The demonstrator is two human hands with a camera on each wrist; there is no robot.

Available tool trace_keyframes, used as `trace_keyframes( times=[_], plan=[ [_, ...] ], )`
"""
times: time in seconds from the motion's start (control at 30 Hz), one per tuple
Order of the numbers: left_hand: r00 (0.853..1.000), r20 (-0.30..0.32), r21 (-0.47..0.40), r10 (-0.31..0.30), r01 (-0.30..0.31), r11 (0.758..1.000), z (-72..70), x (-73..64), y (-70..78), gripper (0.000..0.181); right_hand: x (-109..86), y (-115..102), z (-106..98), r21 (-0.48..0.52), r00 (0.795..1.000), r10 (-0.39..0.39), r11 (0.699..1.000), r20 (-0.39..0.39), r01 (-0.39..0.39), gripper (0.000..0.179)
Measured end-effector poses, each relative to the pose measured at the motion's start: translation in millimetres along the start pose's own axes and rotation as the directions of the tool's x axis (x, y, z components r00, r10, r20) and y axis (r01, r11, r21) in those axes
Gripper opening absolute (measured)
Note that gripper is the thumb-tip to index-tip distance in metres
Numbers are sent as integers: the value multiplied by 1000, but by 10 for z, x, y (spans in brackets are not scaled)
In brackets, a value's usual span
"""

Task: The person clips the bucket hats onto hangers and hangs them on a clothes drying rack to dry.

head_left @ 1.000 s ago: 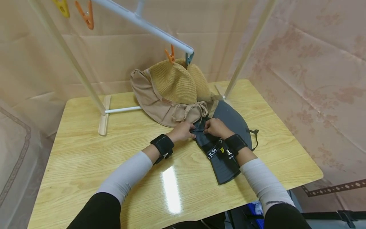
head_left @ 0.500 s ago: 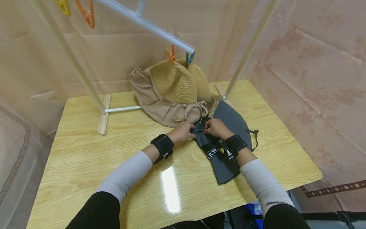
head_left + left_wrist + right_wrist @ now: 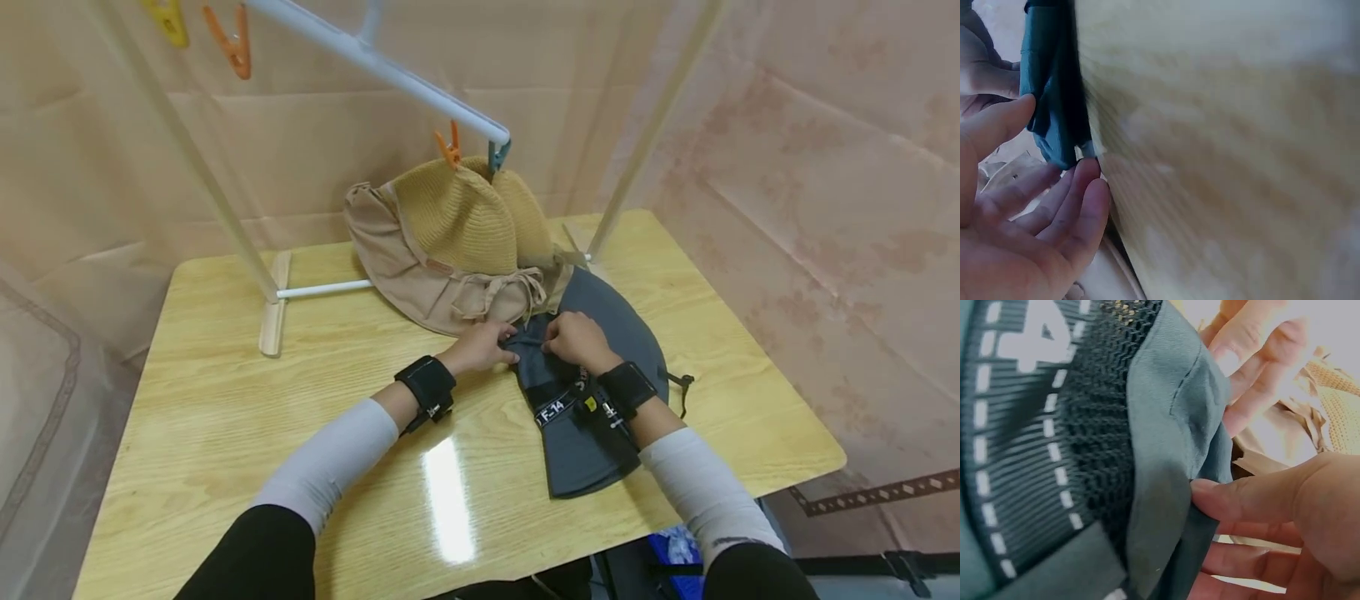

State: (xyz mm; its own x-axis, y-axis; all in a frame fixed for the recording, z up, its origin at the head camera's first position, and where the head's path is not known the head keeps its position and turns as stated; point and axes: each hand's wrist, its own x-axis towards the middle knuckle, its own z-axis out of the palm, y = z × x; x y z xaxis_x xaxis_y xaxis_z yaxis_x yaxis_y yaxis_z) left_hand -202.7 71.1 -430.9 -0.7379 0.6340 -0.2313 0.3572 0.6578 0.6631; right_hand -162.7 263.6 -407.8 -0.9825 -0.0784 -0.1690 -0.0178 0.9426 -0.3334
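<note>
A dark grey sun hat [image 3: 585,458] with a mesh band and white lettering lies on the table, its brim spread front and back. My left hand [image 3: 480,347] holds the left end of its folded crown, thumb on the cloth and fingers at the lower edge in the left wrist view. My right hand [image 3: 579,340] pinches the crown fabric [image 3: 1160,425] between thumb and fingers, a little right of the left hand. Behind it, a beige hat [image 3: 450,225] with a knitted crown and tied cord hangs from an orange clothespin [image 3: 449,150] and a teal clothespin [image 3: 498,155].
A white hanger bar [image 3: 397,79] crosses above the table [image 3: 285,467], with an orange clothespin [image 3: 234,46] and a yellow one [image 3: 168,21] farther left. Wooden posts [image 3: 191,167] of a stand rise on both sides, joined by a low white rod [image 3: 326,288].
The right hand has shifted slightly right and toward me, drawing the grey hat's crown with it. Its front brim has swung left and opened wider; the side strap moved right and down.
</note>
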Motion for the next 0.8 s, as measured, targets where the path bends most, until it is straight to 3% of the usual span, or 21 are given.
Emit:
trace_keyframes(
  times=[0.2, 0.37, 0.57, 0.8],
  plan=[
    [1000, 10, -130, -13, 14, 991, 32, -14, -13, 56, -49, -26, -31, -30, 994, 79, 997, 75, -76, 14],
    [1000, -7, -165, 0, -1, 986, 34, -32, -21, 55, -54, -54, -58, -46, 985, 132, 991, 114, -127, 22],
    [999, -37, -233, 26, -34, 972, 11, -48, -10, 54, -96, -102, -123, -2, 985, 139, 990, 98, -140, 38],
    [994, -105, -318, 31, -63, 946, -25, -76, 37, 54, -122, -178, -208, 7, 987, 154, 988, 47, -154, 36]
  ],
)
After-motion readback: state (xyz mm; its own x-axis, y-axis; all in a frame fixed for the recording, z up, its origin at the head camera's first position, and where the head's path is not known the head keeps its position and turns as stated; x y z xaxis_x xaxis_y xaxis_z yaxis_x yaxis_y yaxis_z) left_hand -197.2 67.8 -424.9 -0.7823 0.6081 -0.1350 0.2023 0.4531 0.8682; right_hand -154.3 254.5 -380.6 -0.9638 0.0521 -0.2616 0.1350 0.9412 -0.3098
